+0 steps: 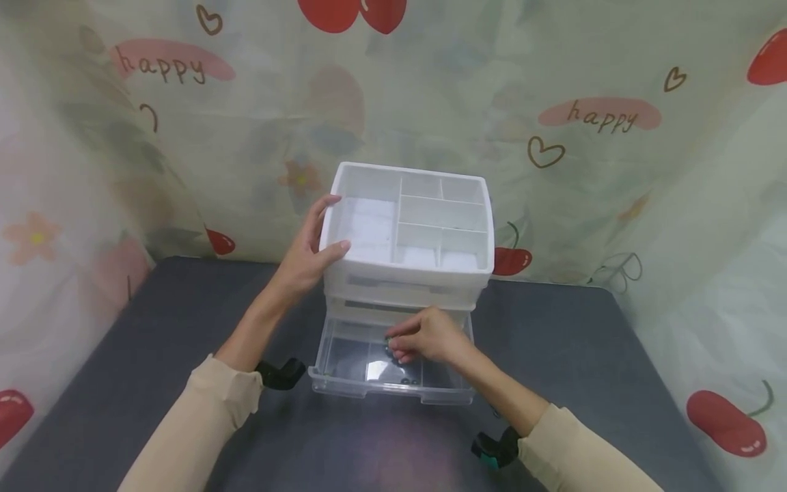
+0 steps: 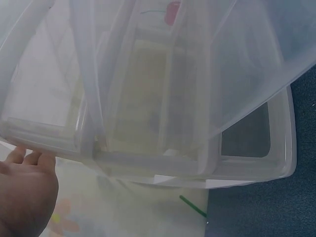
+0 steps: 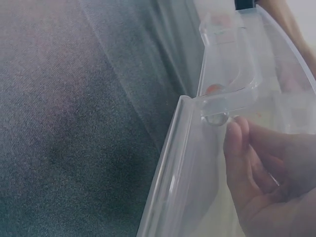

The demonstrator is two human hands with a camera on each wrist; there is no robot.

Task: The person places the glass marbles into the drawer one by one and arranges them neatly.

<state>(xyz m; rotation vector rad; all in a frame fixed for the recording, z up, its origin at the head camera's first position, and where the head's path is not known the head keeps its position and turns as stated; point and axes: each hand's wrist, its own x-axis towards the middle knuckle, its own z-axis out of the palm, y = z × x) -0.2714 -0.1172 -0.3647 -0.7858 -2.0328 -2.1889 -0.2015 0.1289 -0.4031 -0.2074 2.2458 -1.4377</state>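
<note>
A white drawer organizer (image 1: 408, 287) stands on the table, its lowest clear drawer (image 1: 350, 391) pulled out toward me. My left hand (image 1: 310, 242) grips the left side of the organizer's top, thumb and fingertips over the rim. In the left wrist view the left hand's fingers (image 2: 34, 158) meet the box's edge. My right hand (image 1: 430, 335) is down inside the drawer, thumb and fingertips pinched together at a small glass marble (image 1: 389, 340), mostly covered by the fingers. Clear marbles (image 1: 407, 381) lie near the drawer's front wall; the right wrist view shows one clear marble (image 3: 216, 118) beside the fingertips.
The organizer's top tray (image 1: 369, 229) is split into several compartments. A dark cloth (image 1: 553, 355) covers the table. Printed curtains (image 1: 430, 89) hang behind and at both sides. Black wrist straps (image 1: 281, 374) sit on both arms. A green straw-like line (image 2: 192, 205) shows in the left wrist view.
</note>
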